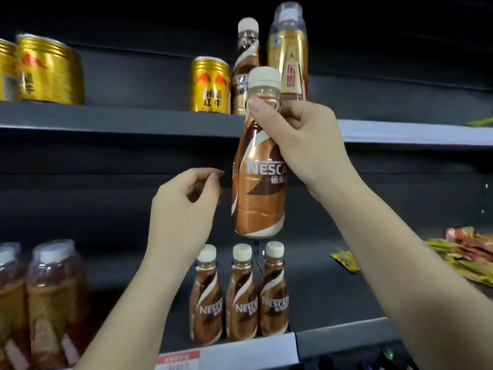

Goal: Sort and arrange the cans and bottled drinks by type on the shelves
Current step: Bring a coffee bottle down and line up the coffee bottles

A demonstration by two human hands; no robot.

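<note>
Fingers of your right hand pinched the coffee bottle at its neck, left hand loosely curled, empty; it belonged upright beside the three matching bottles near the lower shelf's front edge.

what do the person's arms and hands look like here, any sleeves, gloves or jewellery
Both forearms are bare as far as the frame shows them: no sleeve edge comes into view. The left hand and the right hand wear no gloves, and no ring, watch or bracelet shows on the fingers or wrists. The one fingernail that shows plainly, on the right hand, is fairly long and looks unpainted or pale.
</note>
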